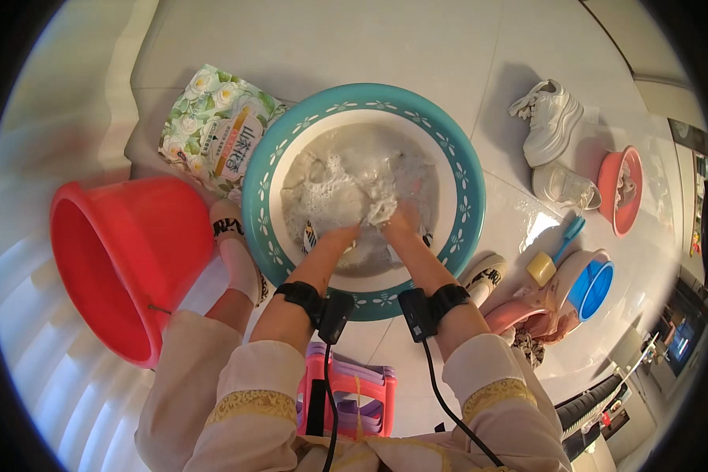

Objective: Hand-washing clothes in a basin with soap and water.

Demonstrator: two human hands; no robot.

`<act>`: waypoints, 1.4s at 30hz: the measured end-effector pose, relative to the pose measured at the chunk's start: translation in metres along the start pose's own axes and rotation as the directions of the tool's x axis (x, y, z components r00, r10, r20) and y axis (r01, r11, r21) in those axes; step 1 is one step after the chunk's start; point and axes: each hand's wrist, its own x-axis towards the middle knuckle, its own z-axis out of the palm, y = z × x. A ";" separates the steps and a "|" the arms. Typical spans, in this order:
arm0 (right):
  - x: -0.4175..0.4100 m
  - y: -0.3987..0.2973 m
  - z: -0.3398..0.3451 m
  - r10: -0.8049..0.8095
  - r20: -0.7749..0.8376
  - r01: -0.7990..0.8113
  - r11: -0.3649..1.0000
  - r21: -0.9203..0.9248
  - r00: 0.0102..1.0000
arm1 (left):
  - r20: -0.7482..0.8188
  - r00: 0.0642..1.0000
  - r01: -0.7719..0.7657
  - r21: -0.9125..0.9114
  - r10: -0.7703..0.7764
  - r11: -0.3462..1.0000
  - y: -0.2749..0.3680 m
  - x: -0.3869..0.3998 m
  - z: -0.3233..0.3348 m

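A teal-rimmed plastic basin (469,194) with a white inside stands on the floor, holding cloudy, sudsy water and light wet fabric (336,203). My left hand (343,237) reaches into the left part of the water, its fingers hidden under suds and cloth. To its right, my right hand (402,217) is partly under water beside a bunched, foamy piece of pale cloth (382,210); its fingers do not show clearly. A bit of black-and-white patterned fabric (310,237) shows near the basin's left wall. Both forearms wear black straps with small cabled devices.
A red bucket (153,230) lies tipped at the left, near a floral detergent bag (218,130). At the right are white sneakers (551,127), a pink bowl (628,192), a blue brush (571,233), a yellow soap bar (541,269) and a blue container (596,289). A pink-and-purple stool (383,386) is below.
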 end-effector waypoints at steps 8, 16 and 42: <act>-0.015 -0.073 -0.058 0.131 0.045 -0.120 0.973 -0.195 0.990 | 0.022 0.988 0.152 -0.164 -0.151 0.975 0.011 -0.002 -0.042; -0.020 -0.037 -0.019 -0.050 -0.109 0.046 0.998 -0.043 0.993 | 0.253 0.936 0.264 -0.038 -0.246 0.964 0.019 -0.010 -0.060; -0.066 -0.005 -0.005 -0.081 0.133 0.122 0.934 -0.335 0.988 | 0.207 0.949 0.213 0.134 -0.238 0.968 0.033 -0.057 -0.036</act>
